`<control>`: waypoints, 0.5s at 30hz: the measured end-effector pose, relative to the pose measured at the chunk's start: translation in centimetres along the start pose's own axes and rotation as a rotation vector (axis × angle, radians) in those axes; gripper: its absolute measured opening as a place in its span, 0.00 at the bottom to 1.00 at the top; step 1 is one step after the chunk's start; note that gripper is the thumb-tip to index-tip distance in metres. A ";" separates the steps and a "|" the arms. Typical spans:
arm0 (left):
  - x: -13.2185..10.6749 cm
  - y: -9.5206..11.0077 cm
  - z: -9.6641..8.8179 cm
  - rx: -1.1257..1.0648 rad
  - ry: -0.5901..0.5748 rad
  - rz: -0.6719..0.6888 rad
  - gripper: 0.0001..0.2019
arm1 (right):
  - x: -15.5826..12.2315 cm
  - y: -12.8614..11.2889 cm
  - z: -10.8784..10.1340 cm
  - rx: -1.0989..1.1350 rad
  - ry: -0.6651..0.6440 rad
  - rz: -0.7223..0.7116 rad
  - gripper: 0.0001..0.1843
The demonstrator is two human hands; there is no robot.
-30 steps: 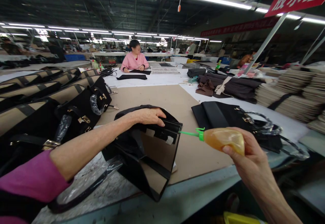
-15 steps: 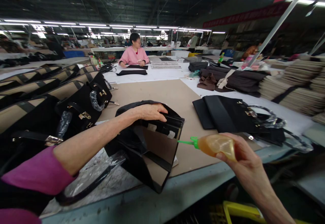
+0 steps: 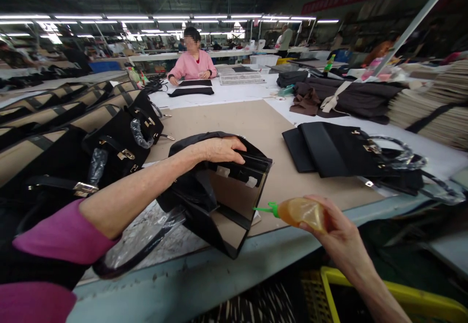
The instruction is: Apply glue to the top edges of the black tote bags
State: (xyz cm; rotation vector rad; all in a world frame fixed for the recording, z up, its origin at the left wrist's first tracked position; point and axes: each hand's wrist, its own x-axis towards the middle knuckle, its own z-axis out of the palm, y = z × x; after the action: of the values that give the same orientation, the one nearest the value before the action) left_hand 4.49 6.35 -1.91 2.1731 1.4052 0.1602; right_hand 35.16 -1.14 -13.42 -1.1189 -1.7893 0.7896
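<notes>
Right hand wraps bottle of amber liquid, spout toward nine o'clock; left hand, curled, holds gaping black bag.

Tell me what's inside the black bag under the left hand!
Inside the black bag, tan panels and two pale patches show. The left hand and loose black material cover part of it, so I can't see what is behind them.
</notes>
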 end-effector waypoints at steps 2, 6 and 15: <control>-0.2 0.2 0.1 0.013 0.011 -0.015 0.08 | -0.5 0.4 0.4 0.001 -0.033 0.009 0.20; -0.8 0.3 0.4 0.046 -0.003 -0.005 0.09 | -1.5 0.9 1.1 0.001 -0.107 0.046 0.19; -5.2 -0.6 3.3 0.512 0.059 0.245 0.15 | -2.6 2.0 1.9 0.149 -0.087 0.239 0.23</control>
State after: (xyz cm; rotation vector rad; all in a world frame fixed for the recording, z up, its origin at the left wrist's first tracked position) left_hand 2.93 0.77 -4.06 2.7799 1.3109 -0.0569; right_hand 34.74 -2.83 -16.77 -1.2285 -1.6544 1.1102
